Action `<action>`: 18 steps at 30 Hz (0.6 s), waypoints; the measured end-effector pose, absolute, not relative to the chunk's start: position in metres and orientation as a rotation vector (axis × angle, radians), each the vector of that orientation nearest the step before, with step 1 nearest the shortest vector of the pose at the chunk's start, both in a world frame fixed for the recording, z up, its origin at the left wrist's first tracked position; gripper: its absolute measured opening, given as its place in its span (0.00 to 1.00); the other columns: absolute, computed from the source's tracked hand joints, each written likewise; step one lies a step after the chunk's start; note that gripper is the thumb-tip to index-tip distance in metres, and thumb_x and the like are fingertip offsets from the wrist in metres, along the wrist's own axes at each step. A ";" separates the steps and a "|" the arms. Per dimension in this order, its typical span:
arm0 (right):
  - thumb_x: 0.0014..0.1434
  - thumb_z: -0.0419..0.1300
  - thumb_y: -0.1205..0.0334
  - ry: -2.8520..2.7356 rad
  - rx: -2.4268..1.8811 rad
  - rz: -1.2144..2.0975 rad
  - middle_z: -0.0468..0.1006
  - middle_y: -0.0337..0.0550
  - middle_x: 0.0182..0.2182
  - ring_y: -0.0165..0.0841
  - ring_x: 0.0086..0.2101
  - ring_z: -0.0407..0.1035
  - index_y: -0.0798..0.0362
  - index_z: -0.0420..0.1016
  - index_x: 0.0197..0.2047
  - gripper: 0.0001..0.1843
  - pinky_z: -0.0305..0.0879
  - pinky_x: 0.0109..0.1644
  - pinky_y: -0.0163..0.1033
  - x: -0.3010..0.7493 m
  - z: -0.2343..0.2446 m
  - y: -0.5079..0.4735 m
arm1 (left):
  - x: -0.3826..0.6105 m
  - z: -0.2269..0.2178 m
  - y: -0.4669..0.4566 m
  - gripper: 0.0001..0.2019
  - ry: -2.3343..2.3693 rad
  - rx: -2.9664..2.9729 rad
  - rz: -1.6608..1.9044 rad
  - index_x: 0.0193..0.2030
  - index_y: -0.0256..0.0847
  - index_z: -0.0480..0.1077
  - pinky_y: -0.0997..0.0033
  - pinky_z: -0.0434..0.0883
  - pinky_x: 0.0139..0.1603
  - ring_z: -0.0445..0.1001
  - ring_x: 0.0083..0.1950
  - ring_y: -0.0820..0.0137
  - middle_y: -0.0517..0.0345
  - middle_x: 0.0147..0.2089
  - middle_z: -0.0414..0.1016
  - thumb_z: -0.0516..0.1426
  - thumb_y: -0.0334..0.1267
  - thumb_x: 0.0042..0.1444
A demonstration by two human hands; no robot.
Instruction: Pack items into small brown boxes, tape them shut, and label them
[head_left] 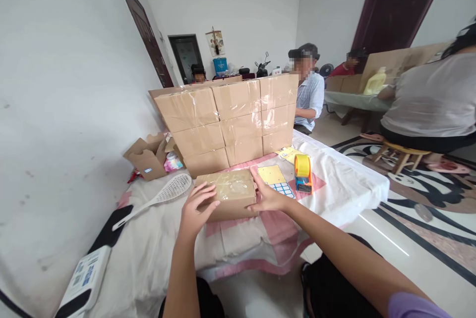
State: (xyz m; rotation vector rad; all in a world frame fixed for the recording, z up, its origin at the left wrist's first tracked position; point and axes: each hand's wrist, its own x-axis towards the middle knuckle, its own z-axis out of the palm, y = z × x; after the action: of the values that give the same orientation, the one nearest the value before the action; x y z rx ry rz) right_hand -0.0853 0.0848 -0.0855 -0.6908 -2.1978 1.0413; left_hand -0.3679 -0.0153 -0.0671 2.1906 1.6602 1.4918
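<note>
A closed cardboard box (232, 206), with clear tape across its top, sits on the cloth in front of me. My left hand (197, 206) rests over its left end, fingers on the top and thumb near the front edge. At the right end, my right hand (266, 194) presses on the side, its thumb on the front. Between them the two hands hold the box. An orange and blue tape dispenser (304, 182) with a yellow roll stands right of the box. Beside it lies a sheet of blue-edged labels (281, 189) with yellow backing.
A wall of stacked, taped cardboard boxes (240, 122) stands behind. To the left are an open carton (147, 159), a white slotted spoon-shaped paddle (173, 188) and a white device (85, 278). Other people sit beyond the boxes and at a table (344, 102) on the right.
</note>
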 end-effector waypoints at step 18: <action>0.48 0.68 0.43 -1.509 -1.078 0.110 0.45 0.60 0.69 0.54 0.64 0.54 0.46 0.28 0.75 0.66 0.71 0.55 0.54 0.083 -0.033 0.103 | -0.328 -0.129 0.017 0.21 1.788 1.712 1.426 0.58 0.45 0.69 0.50 0.71 0.62 0.71 0.63 0.55 0.47 0.61 0.73 0.50 0.51 0.65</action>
State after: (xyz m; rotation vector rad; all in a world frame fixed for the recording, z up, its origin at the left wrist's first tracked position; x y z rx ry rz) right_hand 0.0833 0.1027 -0.0331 -1.0779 -1.5088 0.1103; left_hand -0.3277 0.0171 -0.1291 1.7119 1.7880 1.4261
